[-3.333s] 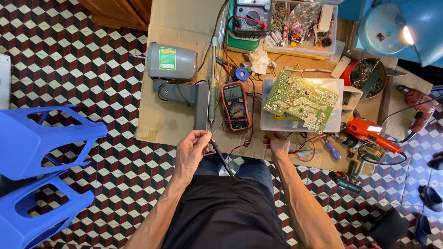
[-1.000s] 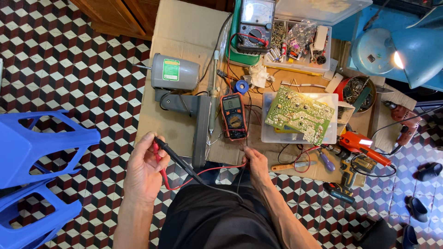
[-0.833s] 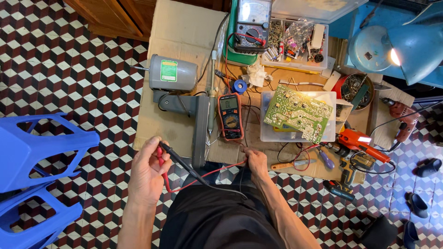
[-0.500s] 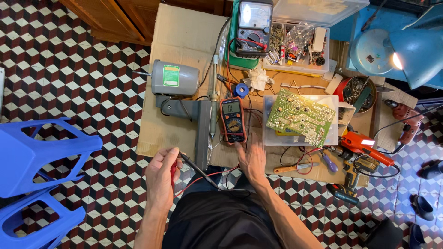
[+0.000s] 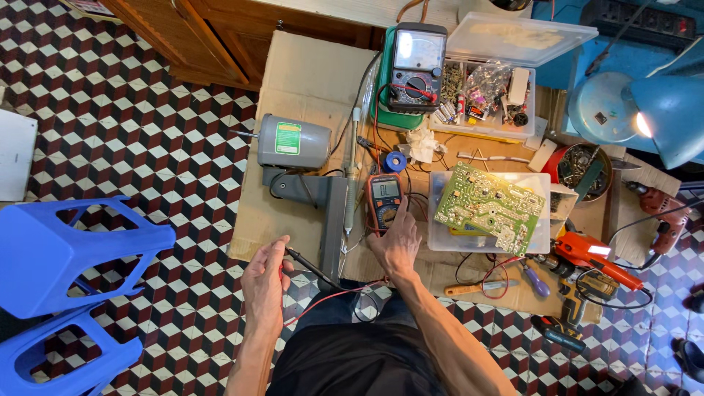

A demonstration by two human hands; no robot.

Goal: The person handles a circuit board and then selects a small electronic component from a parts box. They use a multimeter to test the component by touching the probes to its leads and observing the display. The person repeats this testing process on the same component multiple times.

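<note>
— Near the front edge of the cardboard sheet (image 5: pixel 308 73), left hand (image 5: pixel 264 290) clamping together on a black test probe (image 5: pixel 312 265), long axis slanting, tip pointing up-left toward the thumb, lead trailing down-right toward the lap.

— And beside it, right hand (image 5: pixel 396 246) resting on the orange-edged multimeter (image 5: pixel 383 202), fingers spread apart over its lower half, display end pointing away from the body.

— Lying left of the meter, grey motor (image 5: pixel 293 143) bearing a green rectangular label on its side.

— Sitting right of the meter, green circuit board (image 5: pixel 490 205) tilting atop a clear plastic box (image 5: pixel 440 242).
</note>
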